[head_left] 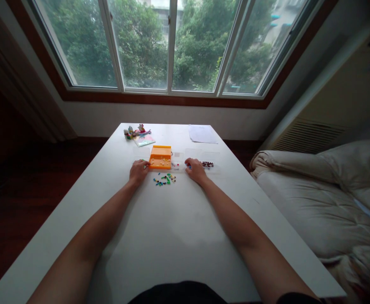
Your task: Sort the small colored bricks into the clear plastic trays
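Observation:
My left hand [138,171] rests by the left side of an orange tray [161,151], its fingers curled together. Anything in its fingertips is too small to make out. Small pale yellow pieces lie in the tray's lower part. My right hand [196,170] bends over a clear plastic box [214,156], fingertips curled down near some blue bits; what they hold, if anything, is hidden. Dark red-brown pieces [207,164] fill a part of the box just right of this hand. Between both hands, a loose scatter of small green, blue, yellow and dark pieces [167,179] lies on the white table [172,223].
Another clear box section [176,162] with a few red and white bits sits beside the tray. Small colourful figures [136,131] and a printed sheet [144,140] are at the back left. White paper [203,134] lies at the back right. A padded sofa [311,198] borders the right.

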The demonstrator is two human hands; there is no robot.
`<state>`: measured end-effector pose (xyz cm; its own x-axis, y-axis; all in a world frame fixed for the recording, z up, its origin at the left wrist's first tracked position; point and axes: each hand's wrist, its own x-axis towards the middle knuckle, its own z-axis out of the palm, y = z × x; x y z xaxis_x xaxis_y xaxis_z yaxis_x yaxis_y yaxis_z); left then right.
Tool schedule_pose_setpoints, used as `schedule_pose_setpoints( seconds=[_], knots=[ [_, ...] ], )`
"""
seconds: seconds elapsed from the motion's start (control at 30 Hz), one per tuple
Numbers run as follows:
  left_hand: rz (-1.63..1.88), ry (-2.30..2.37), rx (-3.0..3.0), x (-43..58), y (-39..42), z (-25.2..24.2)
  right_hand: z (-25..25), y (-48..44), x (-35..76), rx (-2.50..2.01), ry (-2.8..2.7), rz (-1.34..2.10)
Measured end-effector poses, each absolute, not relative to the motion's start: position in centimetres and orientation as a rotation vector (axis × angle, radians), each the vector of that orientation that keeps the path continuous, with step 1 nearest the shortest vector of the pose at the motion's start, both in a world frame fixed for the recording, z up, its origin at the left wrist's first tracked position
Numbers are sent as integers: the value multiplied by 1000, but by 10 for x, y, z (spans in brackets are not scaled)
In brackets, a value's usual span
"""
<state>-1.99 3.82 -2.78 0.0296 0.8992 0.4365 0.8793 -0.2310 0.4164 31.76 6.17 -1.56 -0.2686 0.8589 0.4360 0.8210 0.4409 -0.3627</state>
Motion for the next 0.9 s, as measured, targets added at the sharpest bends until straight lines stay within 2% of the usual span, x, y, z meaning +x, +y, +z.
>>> schedule_pose_setpoints(
  seconds=[0.43,0.7,0.9],
  knots=[
    [1008,1910,2223,-20,36,-25,-3,67,332,-1376,-2095,144],
    [985,1951,2224,-17,34,-23,10,78,393,-1766,-1907,117],
    [1009,1984,2202,-16,32,-20,5,70,394,-1808,-1922,110]
  ],
)
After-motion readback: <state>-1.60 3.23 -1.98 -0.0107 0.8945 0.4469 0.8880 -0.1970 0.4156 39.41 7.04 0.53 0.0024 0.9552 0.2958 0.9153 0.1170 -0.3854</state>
